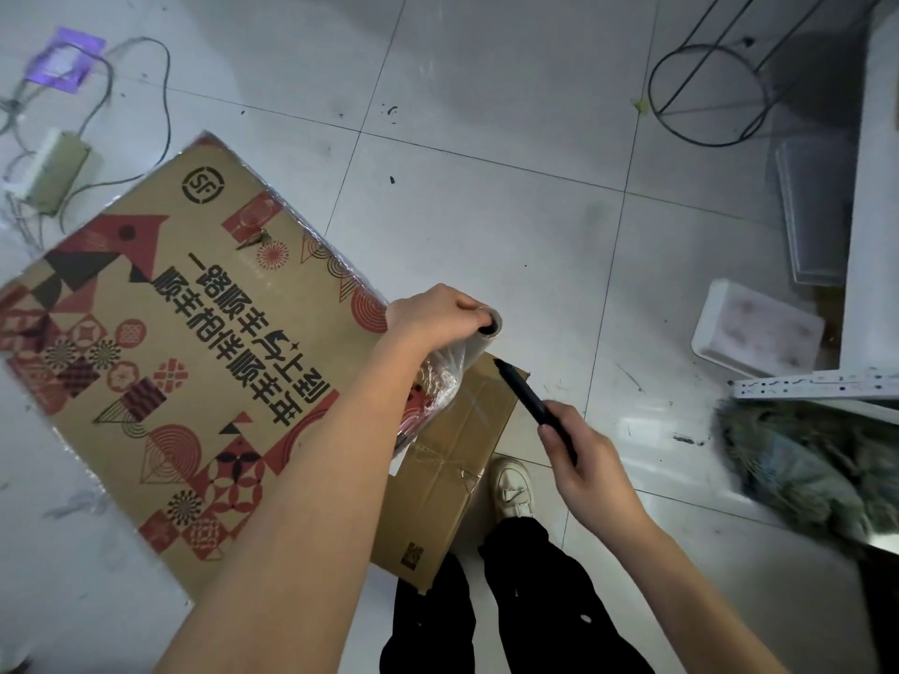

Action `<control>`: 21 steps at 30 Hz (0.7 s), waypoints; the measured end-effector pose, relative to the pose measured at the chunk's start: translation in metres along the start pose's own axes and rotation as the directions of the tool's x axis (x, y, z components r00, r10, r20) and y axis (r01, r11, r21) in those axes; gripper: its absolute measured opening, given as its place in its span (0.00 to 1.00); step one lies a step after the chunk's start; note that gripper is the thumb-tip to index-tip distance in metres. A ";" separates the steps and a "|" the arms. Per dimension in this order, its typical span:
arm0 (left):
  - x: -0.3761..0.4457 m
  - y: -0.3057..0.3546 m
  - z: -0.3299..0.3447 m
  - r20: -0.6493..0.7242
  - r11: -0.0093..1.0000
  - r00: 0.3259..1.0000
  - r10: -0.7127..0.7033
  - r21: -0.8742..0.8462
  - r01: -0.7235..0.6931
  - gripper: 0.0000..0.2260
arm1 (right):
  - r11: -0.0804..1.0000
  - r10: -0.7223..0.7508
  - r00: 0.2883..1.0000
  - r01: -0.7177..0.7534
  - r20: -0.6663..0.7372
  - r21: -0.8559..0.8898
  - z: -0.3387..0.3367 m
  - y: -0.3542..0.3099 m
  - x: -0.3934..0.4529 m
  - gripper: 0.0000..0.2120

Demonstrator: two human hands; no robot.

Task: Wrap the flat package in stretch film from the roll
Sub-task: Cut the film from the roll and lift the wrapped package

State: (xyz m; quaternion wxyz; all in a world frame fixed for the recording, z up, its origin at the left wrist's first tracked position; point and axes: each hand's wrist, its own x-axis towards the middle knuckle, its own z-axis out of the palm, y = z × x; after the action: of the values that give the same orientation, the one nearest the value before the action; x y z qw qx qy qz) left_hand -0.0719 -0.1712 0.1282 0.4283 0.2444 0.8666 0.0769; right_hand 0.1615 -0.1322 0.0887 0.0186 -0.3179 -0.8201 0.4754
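Film (pixel 445 369) stretches from our roll (pixel 489 325), clutched by our left hand (pixel 433 316), onto the flat package (pixel 194 342); our right hand (pixel 586 459) pinches a black pen (pixel 528 401).

My package (pixel 194 342) is brown card with red and black geometric prints (black lettering too); my cutter (pixel 532 406) is black.

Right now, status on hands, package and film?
Left hand grips the film roll. Right hand holds a black cutter aimed at the film. Printed package already film-covered, resting on a plain box.
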 end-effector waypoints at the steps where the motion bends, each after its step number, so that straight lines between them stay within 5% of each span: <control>1: 0.001 0.001 -0.001 0.006 1.000 1.000 -0.005 -0.018 0.005 0.15 | 0.998 -0.028 0.999 0.026 -0.027 -0.065 -0.001 -0.002 0.003 0.10; 7: 0.001 0.002 -0.001 -0.010 0.999 1.000 -0.020 -0.043 0.020 0.15 | 0.890 -0.274 0.955 0.207 -0.114 -0.405 -0.007 -0.013 0.022 0.16; 21: 0.003 0.002 0.000 -0.012 0.999 1.000 -0.015 -0.035 0.015 0.14 | 0.822 -0.217 0.956 0.070 -0.197 -0.565 0.007 -0.026 0.034 0.19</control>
State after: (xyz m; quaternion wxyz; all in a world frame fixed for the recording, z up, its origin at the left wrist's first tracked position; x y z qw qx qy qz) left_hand -0.0729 -0.1678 0.1265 0.4277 0.2299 0.8695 0.0901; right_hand 0.1193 -0.1281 0.0967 0.0662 -0.3044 -0.9347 0.1714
